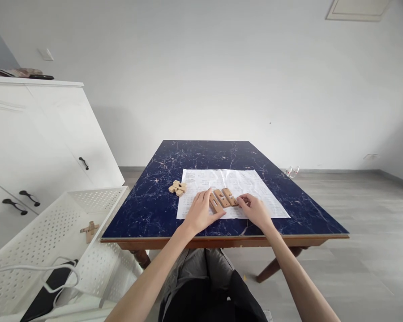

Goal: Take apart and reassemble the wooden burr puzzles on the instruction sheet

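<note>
Three notched wooden blocks (222,198) lie side by side on a printed paper sheet (248,183) on the dark blue marble table (154,210). My left hand (200,212) rests at their left end, fingers curled against the leftmost block. At the right end my right hand (255,209) touches the rightmost block with its fingertips. An assembled wooden puzzle piece (177,188) sits apart on the table, left of the paper.
A white perforated tray (97,201) stands left of the table, holding a small wooden piece (89,230), a dark flat device (45,293) and a white cable (30,268). A white cabinet (36,143) stands at far left. Bottles (292,171) lie on the floor by the wall.
</note>
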Motion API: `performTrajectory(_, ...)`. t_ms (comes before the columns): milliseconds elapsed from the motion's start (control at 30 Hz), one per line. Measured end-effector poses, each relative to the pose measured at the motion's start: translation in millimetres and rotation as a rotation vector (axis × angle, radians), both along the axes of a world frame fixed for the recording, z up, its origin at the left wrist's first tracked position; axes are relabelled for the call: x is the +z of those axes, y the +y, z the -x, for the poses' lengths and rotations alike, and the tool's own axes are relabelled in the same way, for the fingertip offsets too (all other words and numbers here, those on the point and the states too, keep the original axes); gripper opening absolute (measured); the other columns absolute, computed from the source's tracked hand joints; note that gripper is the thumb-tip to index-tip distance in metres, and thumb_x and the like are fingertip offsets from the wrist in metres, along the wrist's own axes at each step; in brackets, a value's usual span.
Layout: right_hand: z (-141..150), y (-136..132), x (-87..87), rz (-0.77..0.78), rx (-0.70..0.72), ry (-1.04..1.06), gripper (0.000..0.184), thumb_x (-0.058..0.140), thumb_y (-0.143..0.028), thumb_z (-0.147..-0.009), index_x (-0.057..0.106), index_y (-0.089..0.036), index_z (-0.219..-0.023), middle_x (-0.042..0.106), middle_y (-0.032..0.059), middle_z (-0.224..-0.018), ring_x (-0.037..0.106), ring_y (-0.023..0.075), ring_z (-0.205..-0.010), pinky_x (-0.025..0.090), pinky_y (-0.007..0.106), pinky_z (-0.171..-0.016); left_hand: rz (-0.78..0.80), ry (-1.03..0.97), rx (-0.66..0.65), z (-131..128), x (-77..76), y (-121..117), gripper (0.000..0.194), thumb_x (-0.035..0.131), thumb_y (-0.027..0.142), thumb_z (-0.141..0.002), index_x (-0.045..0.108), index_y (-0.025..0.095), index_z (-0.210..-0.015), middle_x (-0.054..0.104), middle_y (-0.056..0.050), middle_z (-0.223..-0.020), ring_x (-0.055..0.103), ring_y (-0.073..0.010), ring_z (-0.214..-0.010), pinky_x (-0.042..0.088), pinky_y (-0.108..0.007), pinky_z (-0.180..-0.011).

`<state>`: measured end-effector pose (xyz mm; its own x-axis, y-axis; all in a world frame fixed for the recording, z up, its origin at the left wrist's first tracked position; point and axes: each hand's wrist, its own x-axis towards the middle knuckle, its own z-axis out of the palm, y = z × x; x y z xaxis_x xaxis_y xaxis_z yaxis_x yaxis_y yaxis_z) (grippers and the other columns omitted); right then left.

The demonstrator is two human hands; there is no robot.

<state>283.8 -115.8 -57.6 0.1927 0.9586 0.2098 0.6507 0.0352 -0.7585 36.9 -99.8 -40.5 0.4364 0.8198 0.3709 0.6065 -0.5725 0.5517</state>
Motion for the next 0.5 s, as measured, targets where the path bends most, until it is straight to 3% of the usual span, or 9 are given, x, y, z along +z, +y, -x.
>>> performTrajectory(233,20,20,2.1,0.067,-0.079,-0.216,0.023,0.065,-0.045,-0.098,0.07,-0.022,-0.098,0.079,0.0112,-0.086,0.074,0.033,-0.088,0.04,0.035,-0.068,0.007,-0.151,0.053,-2,6.0,-5,0.084,0.052,0.062,-0.106,0.018,0.023,-0.171,0.041,-0.02,-0.167,0.036,-0.038,-0.157,0.028,-0.058,-0.13)
performTrajectory(400,28,27,0.4,0.08,-0.092,-0.263,0.03,0.066,-0.051,-0.097,0.068,-0.022,-0.088,0.08,0.0173,-0.1,0.074,0.0344,-0.09,0.039,0.036,-0.067,0.099,-0.279,0.134,-1,7.7,-7,0.07,0.03,0.062,-0.112,0.029,0.02,-0.168,0.045,-0.02,-0.163,0.038,-0.0353,-0.156,0.031,-0.057,-0.129)
performTrajectory(500,29,27,-0.6,0.078,-0.09,-0.246,0.032,0.066,-0.053,-0.095,0.067,-0.023,-0.082,0.08,0.017,-0.098,0.074,0.0337,-0.088,0.038,0.036,-0.065,0.124,-0.358,0.179,-2,7.4,-6,0.067,0.03,0.063,-0.112,0.04,0.02,-0.162,0.051,-0.019,-0.156,0.041,-0.0336,-0.154,0.028,-0.055,-0.131)
